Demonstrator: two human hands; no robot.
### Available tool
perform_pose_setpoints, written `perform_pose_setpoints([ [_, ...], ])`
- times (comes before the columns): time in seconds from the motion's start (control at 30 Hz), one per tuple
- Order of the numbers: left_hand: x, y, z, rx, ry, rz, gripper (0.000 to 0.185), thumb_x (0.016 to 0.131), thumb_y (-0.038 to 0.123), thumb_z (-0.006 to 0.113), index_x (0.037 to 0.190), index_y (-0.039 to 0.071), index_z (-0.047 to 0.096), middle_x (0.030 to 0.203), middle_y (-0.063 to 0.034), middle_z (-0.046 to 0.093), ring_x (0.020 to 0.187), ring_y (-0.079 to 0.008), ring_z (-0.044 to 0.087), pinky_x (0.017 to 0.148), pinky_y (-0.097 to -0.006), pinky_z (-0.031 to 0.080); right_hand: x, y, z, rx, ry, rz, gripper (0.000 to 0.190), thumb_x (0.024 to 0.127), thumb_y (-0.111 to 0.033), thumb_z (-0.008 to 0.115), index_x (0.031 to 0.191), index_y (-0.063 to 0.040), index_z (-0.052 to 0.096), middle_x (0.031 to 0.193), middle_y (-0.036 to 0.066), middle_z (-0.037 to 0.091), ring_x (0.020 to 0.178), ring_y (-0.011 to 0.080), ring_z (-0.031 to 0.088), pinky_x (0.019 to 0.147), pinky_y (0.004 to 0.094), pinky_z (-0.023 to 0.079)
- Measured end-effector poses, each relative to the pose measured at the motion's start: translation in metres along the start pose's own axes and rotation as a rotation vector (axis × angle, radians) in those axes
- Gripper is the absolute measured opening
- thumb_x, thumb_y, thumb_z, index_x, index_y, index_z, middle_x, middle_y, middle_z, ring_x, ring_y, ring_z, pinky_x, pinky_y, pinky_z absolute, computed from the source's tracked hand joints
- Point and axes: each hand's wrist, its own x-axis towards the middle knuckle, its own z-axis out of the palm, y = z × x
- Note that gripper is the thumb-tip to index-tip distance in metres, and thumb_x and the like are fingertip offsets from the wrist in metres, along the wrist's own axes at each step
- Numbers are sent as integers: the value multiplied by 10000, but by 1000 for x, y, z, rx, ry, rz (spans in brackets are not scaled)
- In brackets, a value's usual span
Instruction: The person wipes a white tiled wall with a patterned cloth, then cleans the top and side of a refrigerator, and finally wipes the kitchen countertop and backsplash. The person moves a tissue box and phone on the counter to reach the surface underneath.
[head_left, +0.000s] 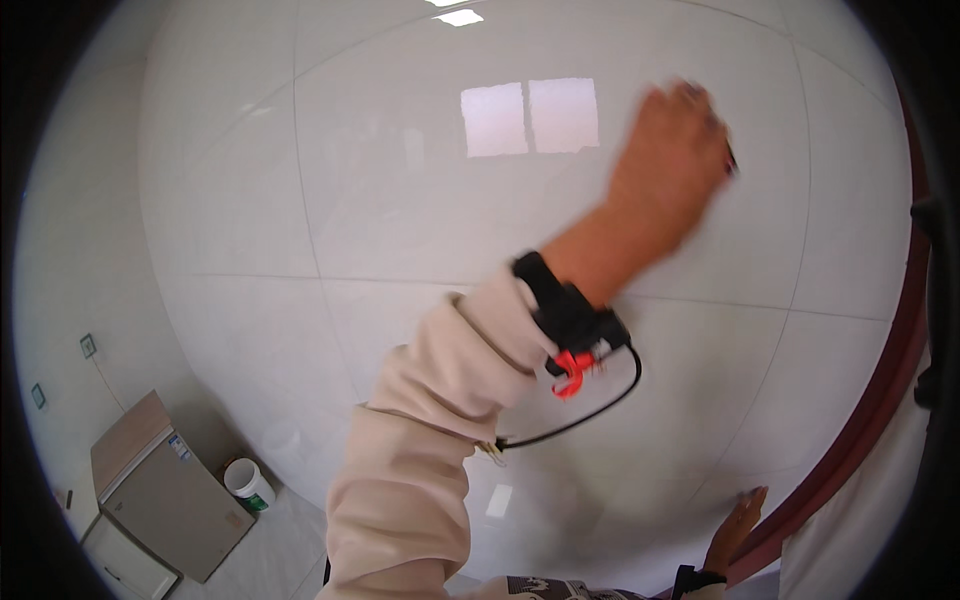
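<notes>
My left hand (670, 142) is raised in front of a glossy pale tiled wall (420, 210), its fingers curled and blurred. A small dark and reddish object (731, 160) shows at the edge of this hand; most of it is hidden. Around the left wrist is a black strap with a device (577, 319), a red clip (572, 375) and a black cable (600, 412) running to the beige sleeve. At the lower right, my right hand (739, 525) is held with its fingers extended by the wall, near a dark red trim, and nothing shows in it.
A grey refrigerator (176, 502) stands at the lower left, with a white bucket (247, 481) beside it on the floor. Wall sockets (88, 346) are above the refrigerator. Dark red trim (847, 457) and a pale curtain-like cloth (840, 525) edge the right side.
</notes>
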Motion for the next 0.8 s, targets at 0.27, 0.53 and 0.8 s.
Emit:
perform_pose_setpoints([
  [0.27,-46,-6,-17,-138,-32,40,429,729,166,766,1121,71,618,1302,-154,526,1267,-357,452,1094,-485,350,18,43,-5,-91,14,10,488,1036,-182,445,1441,68,343,1514,230,334,1376,341,372,1117,380,326],
  [0.53,-184,-152,-130,249,71,-576,374,918,152,605,1268,27,566,1387,-214,472,1287,-384,433,1082,-438,359,43,65,-25,91,29,181,584,1037,-259,457,1468,84,264,1525,256,291,1370,335,381,1115,379,339],
  [0.8,-335,-170,-214,389,199,-1127,433,985,247,472,1264,-79,532,1347,-259,493,1277,-400,437,1088,-433,340,49,45,-40,-54,4,204,643,1031,-336,451,1462,101,261,1518,257,306,1381,336,362,1133,371,293],
])
